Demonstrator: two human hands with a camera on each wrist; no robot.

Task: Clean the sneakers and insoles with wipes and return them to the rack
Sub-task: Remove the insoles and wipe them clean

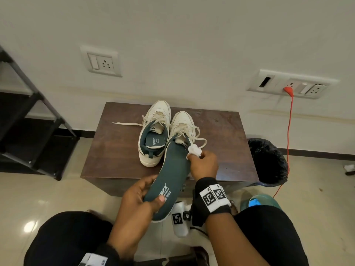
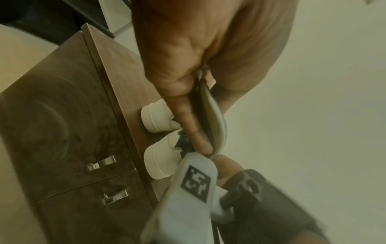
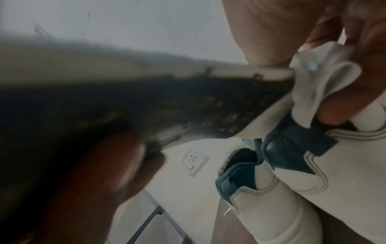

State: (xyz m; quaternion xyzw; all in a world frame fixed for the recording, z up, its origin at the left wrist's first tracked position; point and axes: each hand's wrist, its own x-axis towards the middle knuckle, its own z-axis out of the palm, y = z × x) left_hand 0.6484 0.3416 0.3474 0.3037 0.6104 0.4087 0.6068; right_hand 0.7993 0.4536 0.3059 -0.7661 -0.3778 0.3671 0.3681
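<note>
Left hand [image 1: 142, 196] grips heel of green insole [image 1: 172, 169], held above cabinet [image 1: 115, 150] at 6 o'clock edge. Right hand [image 1: 203, 166] pinches crumpled wipe [image 1: 194, 150] at insole's toe. Sneakers [image 1: 153, 133] wait at 12 o'clock, one with its insole inside; rack [image 1: 38, 120] at 9 o'clock. Judged midway: return remains.

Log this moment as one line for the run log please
step: wiping insole | left hand: holds insole heel | right hand: pinches wipe on insole toe edge | sneakers: on cabinet | other insole: in left sneaker

We see a dark brown wooden cabinet [image 1: 119, 150] bearing two white low-top sneakers [image 1: 153, 133], side by side.
</note>
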